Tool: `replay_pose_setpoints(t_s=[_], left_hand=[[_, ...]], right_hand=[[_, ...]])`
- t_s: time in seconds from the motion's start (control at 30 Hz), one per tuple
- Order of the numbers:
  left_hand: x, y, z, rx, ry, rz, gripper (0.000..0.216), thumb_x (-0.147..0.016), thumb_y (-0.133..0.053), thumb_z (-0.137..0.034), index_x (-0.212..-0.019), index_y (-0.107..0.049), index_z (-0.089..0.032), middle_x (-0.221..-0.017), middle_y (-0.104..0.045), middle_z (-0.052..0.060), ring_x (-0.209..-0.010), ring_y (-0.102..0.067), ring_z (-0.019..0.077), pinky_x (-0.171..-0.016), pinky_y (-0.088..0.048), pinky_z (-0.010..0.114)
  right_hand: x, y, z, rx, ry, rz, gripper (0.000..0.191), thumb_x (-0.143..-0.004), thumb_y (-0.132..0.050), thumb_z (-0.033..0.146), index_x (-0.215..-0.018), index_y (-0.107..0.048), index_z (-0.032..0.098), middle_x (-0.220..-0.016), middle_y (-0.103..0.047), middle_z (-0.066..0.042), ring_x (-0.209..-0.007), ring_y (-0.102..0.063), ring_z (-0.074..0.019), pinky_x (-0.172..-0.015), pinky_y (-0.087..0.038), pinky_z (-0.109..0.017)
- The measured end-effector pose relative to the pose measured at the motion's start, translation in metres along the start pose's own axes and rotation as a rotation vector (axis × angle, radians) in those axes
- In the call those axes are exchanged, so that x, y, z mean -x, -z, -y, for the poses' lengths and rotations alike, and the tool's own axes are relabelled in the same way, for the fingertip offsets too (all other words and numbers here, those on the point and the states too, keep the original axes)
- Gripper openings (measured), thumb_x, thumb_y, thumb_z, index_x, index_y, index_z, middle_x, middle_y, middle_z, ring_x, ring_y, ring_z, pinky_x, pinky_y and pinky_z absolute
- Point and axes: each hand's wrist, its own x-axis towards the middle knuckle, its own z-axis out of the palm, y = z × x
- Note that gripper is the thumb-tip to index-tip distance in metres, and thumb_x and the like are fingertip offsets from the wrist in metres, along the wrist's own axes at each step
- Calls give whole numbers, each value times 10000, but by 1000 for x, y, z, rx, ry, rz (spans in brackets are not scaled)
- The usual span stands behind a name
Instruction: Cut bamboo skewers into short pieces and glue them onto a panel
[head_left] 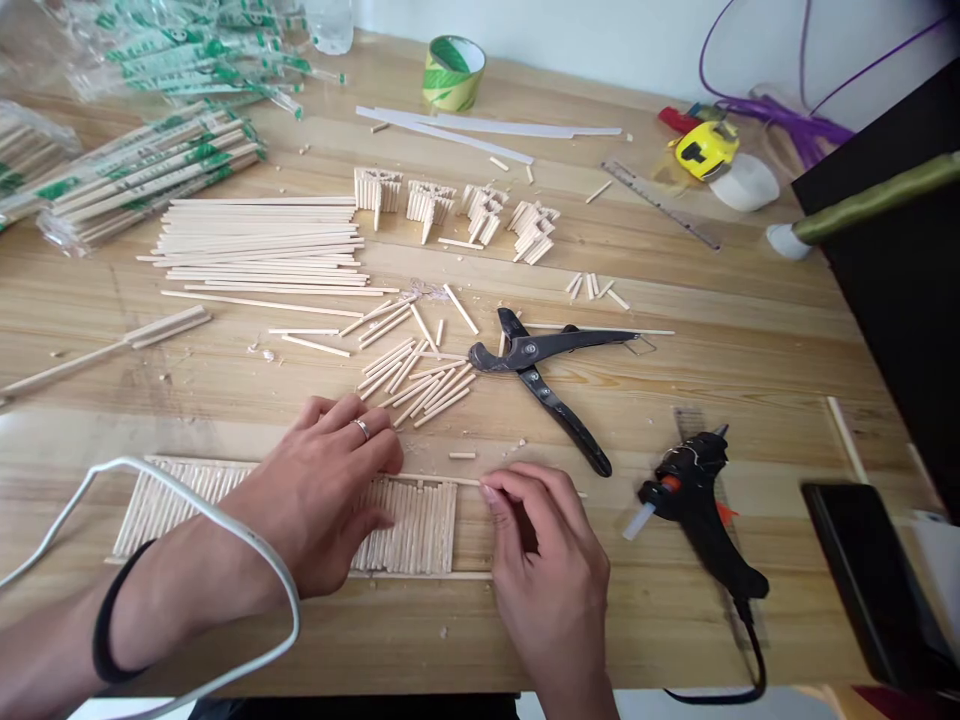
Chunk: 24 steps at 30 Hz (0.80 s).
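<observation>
A: Spotted the stick panel (420, 525) anywhere?

B: Found it flat on the table (750, 330), close to the near edge, half hidden under the left hand (330, 490).

A: And the pose of that hand?

B: Saw it spread, palm down, fingers fanned across the middle of the panel. Judged that as weight, pinning the slats against any shifting.

A: Caught the right hand (544, 560) as well?

B: Placed it just off the panel's right end, not resting on the slats. Saw thumb and fingertips (493, 492) drawn together, pinching a thin stick (450, 480) laid along the panel's far edge. Could not tell whether stuck to the slats or merely lying against them, perhaps the latter. Read the light pinch as a way of lining it up without bending it.

A: Noticed anything lying handy?

B: Counted the cutters (540, 365), handles apart, just beyond the right hand, and the glue gun (694, 490) near its right side. Found loose short sticks (420, 385) scattered just past the left fingers. Reckoned all three set close for easy reach. Farther back, picked out a bundle of long sticks (262, 245) and wrapped packs (150, 170), well apart from both hands. Also saw a white cable (225, 520) looped over the left forearm.
</observation>
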Motion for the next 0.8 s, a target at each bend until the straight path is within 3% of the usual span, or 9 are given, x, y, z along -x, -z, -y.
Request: replay_pose_setpoints(t_s=[0.8], left_hand=[[-1,2,0,-20,-28,-5,203,-841,-701,-124,-960,-555,-202,-987,-654,55,-985,-531,291,-844,-341,438]], right_hand=[[1,-3,-1,20,45,6,117,-1068,-563,134,-1045,-667,183,-1036,-666,-63,-974,-658,-177,-926,-515,-284]])
